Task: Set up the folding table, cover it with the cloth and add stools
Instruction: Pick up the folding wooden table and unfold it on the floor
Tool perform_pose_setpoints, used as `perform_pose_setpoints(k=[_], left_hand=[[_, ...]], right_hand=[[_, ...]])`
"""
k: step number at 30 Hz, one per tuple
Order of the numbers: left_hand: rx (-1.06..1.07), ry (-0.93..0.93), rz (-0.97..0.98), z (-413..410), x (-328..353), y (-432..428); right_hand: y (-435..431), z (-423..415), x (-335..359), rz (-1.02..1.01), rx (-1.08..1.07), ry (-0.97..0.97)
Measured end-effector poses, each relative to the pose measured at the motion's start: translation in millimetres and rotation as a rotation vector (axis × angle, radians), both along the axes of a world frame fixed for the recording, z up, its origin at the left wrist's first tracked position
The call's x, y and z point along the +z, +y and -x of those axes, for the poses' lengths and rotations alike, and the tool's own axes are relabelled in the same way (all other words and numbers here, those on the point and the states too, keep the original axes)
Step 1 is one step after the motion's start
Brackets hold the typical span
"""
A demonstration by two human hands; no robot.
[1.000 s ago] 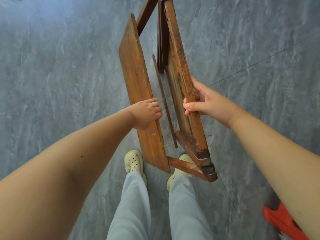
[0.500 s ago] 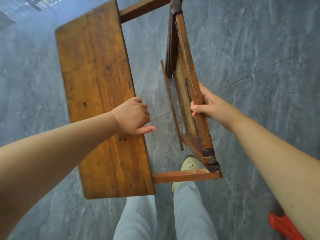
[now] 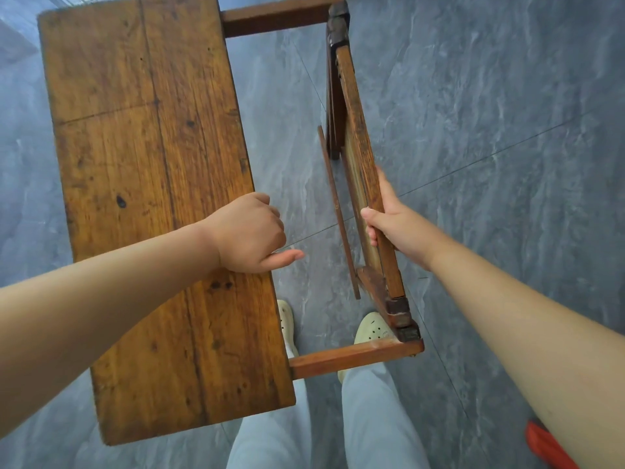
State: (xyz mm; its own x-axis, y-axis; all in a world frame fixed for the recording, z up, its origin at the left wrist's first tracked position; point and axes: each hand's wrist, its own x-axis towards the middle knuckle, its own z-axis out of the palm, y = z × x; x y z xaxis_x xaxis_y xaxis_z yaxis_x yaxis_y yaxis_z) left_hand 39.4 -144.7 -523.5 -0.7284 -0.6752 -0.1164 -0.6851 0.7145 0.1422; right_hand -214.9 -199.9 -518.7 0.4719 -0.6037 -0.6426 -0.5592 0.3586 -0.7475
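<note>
Fingers of the left hand (image 3: 250, 233) curl over the table top (image 3: 152, 198) edge, while those of the right hand (image 3: 399, 225) wrap the upright frame (image 3: 358, 147) beside it.

leaf (image 3: 148, 198) left | frame (image 3: 363, 184) right | feet (image 3: 372, 328) below between

Your left hand (image 3: 250, 235) grips the inner edge of the folding table's (image 3: 189, 333) wide leaf (image 3: 152, 164), which lies nearly flat, face up toward you. Your fingers seem to curl under that edge, out of sight, and the thumb points right. Your right hand (image 3: 395, 221) wraps round the rail of the upright leaf (image 3: 358, 140), which stands on edge. The near crossbar (image 3: 355, 355) and the far crossbar (image 3: 274, 16) join the two leaves. Your cream clogs (image 3: 372, 328) stand on grey floor tiles (image 3: 507, 130). A red object (image 3: 548, 448) shows at lower right.
</note>
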Motion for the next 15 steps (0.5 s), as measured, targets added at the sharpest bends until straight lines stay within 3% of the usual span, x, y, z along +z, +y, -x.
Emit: perform_pose_setpoints(k=[8, 15], left_hand=[[0.025, 0.021, -0.060, -4, 6, 10], [0.026, -0.005, 0.016, -16, 11, 17]], right_hand=[[9, -14, 0, 0.060, 0.048, 0.070], [21, -31, -22, 0.125, -0.008, -0.013]])
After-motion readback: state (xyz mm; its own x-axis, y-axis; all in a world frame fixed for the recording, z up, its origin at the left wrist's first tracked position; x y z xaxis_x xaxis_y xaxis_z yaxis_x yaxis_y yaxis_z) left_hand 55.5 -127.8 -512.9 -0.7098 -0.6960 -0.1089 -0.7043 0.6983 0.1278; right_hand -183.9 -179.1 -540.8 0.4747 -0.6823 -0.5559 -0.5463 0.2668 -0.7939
